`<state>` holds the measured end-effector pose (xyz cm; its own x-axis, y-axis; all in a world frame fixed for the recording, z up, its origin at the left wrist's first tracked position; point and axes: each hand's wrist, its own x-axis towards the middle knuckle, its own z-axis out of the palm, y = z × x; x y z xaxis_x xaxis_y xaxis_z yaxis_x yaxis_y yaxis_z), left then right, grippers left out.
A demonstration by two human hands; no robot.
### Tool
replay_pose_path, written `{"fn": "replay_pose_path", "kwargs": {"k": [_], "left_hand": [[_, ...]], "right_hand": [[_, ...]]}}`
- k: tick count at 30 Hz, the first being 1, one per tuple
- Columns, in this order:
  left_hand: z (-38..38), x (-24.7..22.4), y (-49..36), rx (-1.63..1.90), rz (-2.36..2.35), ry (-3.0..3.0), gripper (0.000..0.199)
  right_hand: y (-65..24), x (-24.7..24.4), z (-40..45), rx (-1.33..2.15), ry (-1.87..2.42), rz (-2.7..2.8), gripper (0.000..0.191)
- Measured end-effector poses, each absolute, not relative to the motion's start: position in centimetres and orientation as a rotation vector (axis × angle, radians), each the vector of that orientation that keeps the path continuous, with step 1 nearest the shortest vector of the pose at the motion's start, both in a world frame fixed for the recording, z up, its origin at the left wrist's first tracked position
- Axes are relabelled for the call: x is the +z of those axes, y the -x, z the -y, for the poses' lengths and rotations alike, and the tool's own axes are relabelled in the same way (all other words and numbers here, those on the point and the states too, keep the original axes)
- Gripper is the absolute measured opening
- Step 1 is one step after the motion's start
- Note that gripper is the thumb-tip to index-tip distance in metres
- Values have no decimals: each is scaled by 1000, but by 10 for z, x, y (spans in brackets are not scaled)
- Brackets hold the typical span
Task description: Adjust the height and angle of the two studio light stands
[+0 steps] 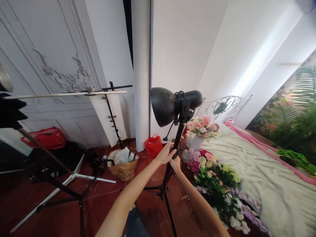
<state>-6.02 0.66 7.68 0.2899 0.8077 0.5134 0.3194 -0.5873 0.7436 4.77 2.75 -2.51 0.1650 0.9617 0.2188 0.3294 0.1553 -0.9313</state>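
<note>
A black studio light [170, 104] with a bowl-shaped reflector tops a black light stand [178, 135] directly in front of me. Its reflector faces left and a little downward. My left hand [165, 154] is closed around the stand's pole below the lamp. Just beneath it, my right hand [175, 163] grips the same pole from the right side. The fingers of both hands are partly hidden behind the pole and each other. Lower down, the stand's legs are spread on the red tiled floor [154, 205].
To the left stand a wicker basket [124, 169], a red bag [154, 145] and a second stand [80, 197] with splayed legs. A white rod [61, 94] runs across at height. On the right, artificial flowers [209, 171] border a cream-covered bed [271, 184].
</note>
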Motion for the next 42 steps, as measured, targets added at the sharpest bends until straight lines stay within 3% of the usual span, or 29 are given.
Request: {"fn": "replay_pose_path", "kwargs": {"k": [7,9,13,17,35,42], "left_hand": [[-7,5,67,1276,-944,-1929,75],[-14,0,49,1262,-1001,-1834,67],[-31,-4,13,1338,-1173,-1517,24],[-39,-14,0,1364,-1300,-1376,35],[-50,-40,-8,1371,-1451,-1308,26],[-50,-37,-8,1386,-1406,-1287,24]], "right_hand": [[-44,70,-43,870,1171,1232,35],[-46,110,-48,865,1117,1227,37],[-47,181,-57,850,1004,1206,37],[-44,216,-60,803,965,1175,32],[-69,193,-51,640,995,1472,33],[-102,110,-19,584,1030,1658,39]]}}
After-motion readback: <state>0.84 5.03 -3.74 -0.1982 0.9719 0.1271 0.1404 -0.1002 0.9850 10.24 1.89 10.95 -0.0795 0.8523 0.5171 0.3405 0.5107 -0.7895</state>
